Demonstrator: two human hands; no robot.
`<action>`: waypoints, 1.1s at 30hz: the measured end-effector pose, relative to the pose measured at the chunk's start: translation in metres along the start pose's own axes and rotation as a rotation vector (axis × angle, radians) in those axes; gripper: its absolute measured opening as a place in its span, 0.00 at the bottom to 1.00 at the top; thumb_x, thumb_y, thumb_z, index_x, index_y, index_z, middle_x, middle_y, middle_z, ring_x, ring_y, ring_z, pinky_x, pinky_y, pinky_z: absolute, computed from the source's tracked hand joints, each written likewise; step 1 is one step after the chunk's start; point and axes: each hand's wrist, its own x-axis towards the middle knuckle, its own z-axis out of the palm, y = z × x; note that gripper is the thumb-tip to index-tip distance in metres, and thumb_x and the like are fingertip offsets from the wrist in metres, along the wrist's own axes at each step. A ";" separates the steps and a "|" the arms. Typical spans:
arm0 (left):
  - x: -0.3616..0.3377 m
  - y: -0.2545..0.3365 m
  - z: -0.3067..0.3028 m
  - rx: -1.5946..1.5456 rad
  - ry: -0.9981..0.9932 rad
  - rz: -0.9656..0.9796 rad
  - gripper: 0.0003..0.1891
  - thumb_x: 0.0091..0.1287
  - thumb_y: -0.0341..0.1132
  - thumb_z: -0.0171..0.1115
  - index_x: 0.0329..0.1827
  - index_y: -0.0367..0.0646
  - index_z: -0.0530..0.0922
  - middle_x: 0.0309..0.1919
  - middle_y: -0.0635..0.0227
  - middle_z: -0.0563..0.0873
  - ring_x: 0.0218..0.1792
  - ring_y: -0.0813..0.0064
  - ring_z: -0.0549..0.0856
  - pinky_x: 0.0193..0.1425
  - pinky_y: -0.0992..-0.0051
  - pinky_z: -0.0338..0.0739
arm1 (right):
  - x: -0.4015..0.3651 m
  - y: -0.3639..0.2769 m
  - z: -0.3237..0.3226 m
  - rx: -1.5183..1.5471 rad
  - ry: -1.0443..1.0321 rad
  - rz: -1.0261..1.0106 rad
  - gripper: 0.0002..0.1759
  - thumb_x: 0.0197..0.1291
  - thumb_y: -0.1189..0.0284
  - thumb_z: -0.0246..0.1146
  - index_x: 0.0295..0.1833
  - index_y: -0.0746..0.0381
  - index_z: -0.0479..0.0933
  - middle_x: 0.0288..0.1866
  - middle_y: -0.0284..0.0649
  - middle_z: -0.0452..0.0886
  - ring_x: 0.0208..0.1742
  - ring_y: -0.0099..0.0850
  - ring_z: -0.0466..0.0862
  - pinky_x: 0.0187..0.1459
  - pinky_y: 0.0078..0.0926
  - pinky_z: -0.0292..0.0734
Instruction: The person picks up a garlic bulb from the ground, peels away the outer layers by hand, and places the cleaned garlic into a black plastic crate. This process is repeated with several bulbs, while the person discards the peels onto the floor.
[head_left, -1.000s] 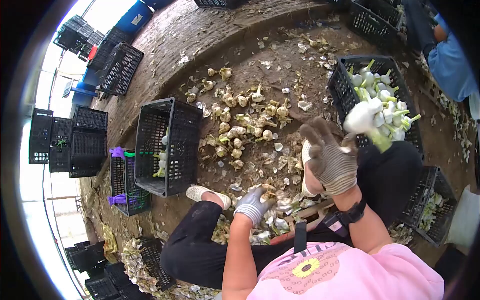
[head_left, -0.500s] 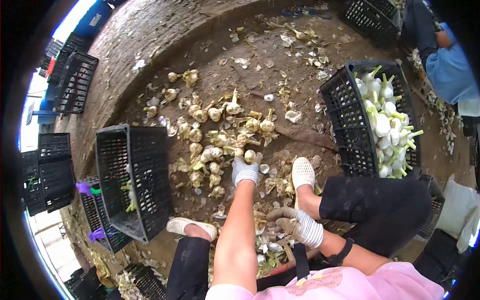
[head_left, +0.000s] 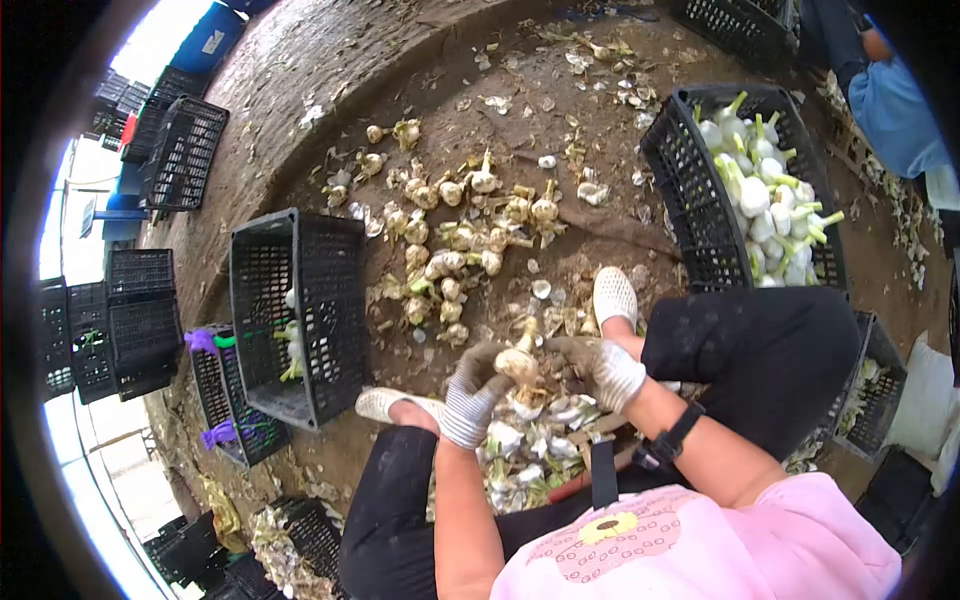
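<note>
My left hand (head_left: 472, 393), in a dirty striped glove, is closed round the left side of a garlic bulb (head_left: 517, 366) with roots and a short stalk. My right hand (head_left: 598, 368), gloved the same way, is at the bulb's right side, fingers bent towards the stalk; what its fingertips hold is too small to make out. Unpeeled garlic bulbs (head_left: 450, 262) lie scattered on the ground ahead. Below my hands is a heap of peelings (head_left: 535, 445).
A black crate (head_left: 335, 300) with a few white bulbs stands at the left. A black crate (head_left: 700, 215) full of white garlic stands at the right. Another person's blue sleeve (head_left: 897, 115) shows at the upper right. More crates line the left edge.
My left hand has drawn back from the bulbs on the ground with one bulb in it. My right hand has risen to meet it. The view has shifted slightly.
</note>
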 end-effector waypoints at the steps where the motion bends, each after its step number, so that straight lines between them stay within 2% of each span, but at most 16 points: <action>1: -0.017 0.000 0.008 0.024 -0.013 -0.026 0.24 0.53 0.35 0.69 0.52 0.41 0.71 0.48 0.66 0.78 0.49 0.71 0.77 0.54 0.71 0.73 | -0.001 0.004 0.005 0.034 -0.002 0.023 0.10 0.55 0.67 0.63 0.39 0.61 0.76 0.30 0.30 0.78 0.25 0.19 0.76 0.24 0.16 0.73; 4: -0.052 0.004 0.035 -0.087 -0.039 0.024 0.26 0.52 0.27 0.66 0.56 0.40 0.69 0.50 0.65 0.76 0.51 0.74 0.75 0.56 0.73 0.69 | -0.015 0.008 0.013 -0.094 -0.058 0.017 0.15 0.54 0.68 0.65 0.44 0.65 0.75 0.36 0.35 0.79 0.34 0.22 0.79 0.33 0.16 0.76; 7: -0.075 -0.001 0.065 0.051 0.189 0.191 0.29 0.49 0.25 0.68 0.57 0.38 0.68 0.50 0.62 0.75 0.51 0.73 0.75 0.57 0.73 0.69 | -0.026 0.016 0.015 -0.251 -0.140 -0.198 0.20 0.54 0.69 0.65 0.50 0.67 0.72 0.39 0.37 0.79 0.38 0.23 0.79 0.38 0.16 0.77; 8: -0.080 -0.006 0.070 0.309 0.303 0.125 0.31 0.46 0.25 0.69 0.56 0.36 0.68 0.49 0.60 0.76 0.51 0.71 0.75 0.56 0.73 0.69 | -0.031 0.015 0.019 -0.267 -0.155 -0.191 0.24 0.53 0.69 0.66 0.52 0.67 0.68 0.41 0.39 0.78 0.39 0.23 0.79 0.38 0.17 0.77; 12: -0.090 -0.006 0.090 0.862 0.429 0.472 0.31 0.43 0.30 0.72 0.53 0.36 0.69 0.44 0.53 0.76 0.45 0.55 0.77 0.50 0.66 0.72 | -0.041 0.005 0.028 -0.362 -0.263 -0.199 0.25 0.49 0.66 0.69 0.50 0.66 0.69 0.40 0.37 0.78 0.39 0.23 0.79 0.39 0.18 0.77; 16: -0.093 0.004 0.107 0.975 0.466 0.507 0.30 0.43 0.30 0.72 0.51 0.36 0.70 0.45 0.53 0.77 0.46 0.55 0.77 0.51 0.65 0.72 | -0.050 0.006 0.026 -0.247 -0.225 -0.196 0.18 0.52 0.68 0.66 0.46 0.65 0.74 0.38 0.38 0.79 0.37 0.27 0.80 0.36 0.23 0.77; 19: -0.091 0.004 0.103 0.975 0.436 0.515 0.29 0.43 0.24 0.70 0.52 0.35 0.71 0.46 0.56 0.77 0.46 0.63 0.78 0.53 0.71 0.71 | -0.050 0.004 0.019 -0.224 -0.231 -0.118 0.17 0.52 0.69 0.66 0.46 0.64 0.74 0.39 0.38 0.79 0.37 0.28 0.80 0.36 0.22 0.78; 20: -0.092 0.009 0.105 1.050 0.431 0.565 0.28 0.44 0.24 0.70 0.51 0.35 0.71 0.43 0.57 0.78 0.43 0.65 0.79 0.50 0.72 0.73 | -0.052 0.002 0.019 -0.246 -0.250 -0.117 0.17 0.53 0.69 0.66 0.47 0.64 0.74 0.39 0.37 0.79 0.37 0.26 0.80 0.37 0.21 0.77; 23: -0.094 0.008 0.105 0.303 0.371 0.228 0.27 0.44 0.23 0.71 0.50 0.36 0.70 0.39 0.58 0.78 0.40 0.69 0.80 0.46 0.75 0.75 | -0.064 -0.004 0.027 -0.345 -0.379 -0.276 0.16 0.52 0.69 0.67 0.44 0.65 0.75 0.37 0.35 0.79 0.39 0.23 0.78 0.40 0.20 0.75; 24: -0.094 0.007 0.104 0.212 0.357 0.272 0.22 0.50 0.25 0.67 0.48 0.37 0.69 0.35 0.60 0.78 0.34 0.72 0.80 0.38 0.77 0.77 | -0.071 -0.005 0.033 -0.398 -0.357 -0.320 0.15 0.52 0.70 0.67 0.43 0.65 0.75 0.35 0.34 0.78 0.36 0.20 0.76 0.39 0.17 0.73; 27: -0.092 -0.013 0.084 -0.054 0.326 0.196 0.17 0.55 0.28 0.61 0.46 0.38 0.68 0.34 0.61 0.78 0.29 0.73 0.79 0.31 0.77 0.77 | -0.077 -0.010 0.038 -0.612 -0.373 -0.305 0.14 0.51 0.72 0.66 0.43 0.65 0.75 0.34 0.33 0.78 0.35 0.18 0.75 0.37 0.16 0.72; 28: -0.093 -0.005 0.093 -0.197 0.364 0.162 0.14 0.58 0.32 0.56 0.46 0.39 0.67 0.34 0.61 0.78 0.24 0.73 0.78 0.24 0.77 0.75 | -0.077 -0.009 0.039 -0.657 -0.390 -0.315 0.13 0.50 0.73 0.64 0.42 0.65 0.75 0.34 0.32 0.77 0.33 0.18 0.73 0.35 0.16 0.71; 29: -0.095 -0.001 0.094 -0.271 0.346 0.116 0.17 0.59 0.38 0.58 0.45 0.38 0.68 0.34 0.62 0.79 0.28 0.74 0.80 0.28 0.80 0.75 | -0.078 -0.007 0.042 -0.669 -0.376 -0.333 0.14 0.49 0.73 0.64 0.42 0.65 0.75 0.32 0.33 0.78 0.33 0.18 0.73 0.34 0.18 0.71; 31: -0.094 -0.001 0.087 -0.633 0.317 -0.073 0.15 0.59 0.41 0.56 0.43 0.41 0.71 0.35 0.63 0.80 0.30 0.72 0.81 0.25 0.79 0.76 | -0.062 0.006 0.031 -0.805 -0.353 -0.383 0.15 0.48 0.72 0.65 0.42 0.66 0.75 0.30 0.36 0.78 0.33 0.18 0.73 0.34 0.19 0.71; 32: -0.091 -0.004 0.081 -0.643 0.202 -0.066 0.16 0.59 0.46 0.57 0.42 0.44 0.74 0.36 0.65 0.80 0.33 0.72 0.82 0.24 0.77 0.77 | -0.061 0.007 0.032 -0.834 -0.336 -0.429 0.16 0.46 0.73 0.65 0.43 0.66 0.75 0.30 0.38 0.79 0.33 0.18 0.74 0.35 0.21 0.72; 33: -0.089 -0.009 0.081 -0.617 0.247 -0.032 0.19 0.58 0.51 0.58 0.42 0.46 0.74 0.36 0.66 0.80 0.34 0.73 0.81 0.24 0.76 0.77 | -0.061 0.007 0.032 -0.892 -0.293 -0.448 0.15 0.47 0.75 0.65 0.42 0.66 0.75 0.32 0.37 0.80 0.34 0.19 0.76 0.35 0.21 0.73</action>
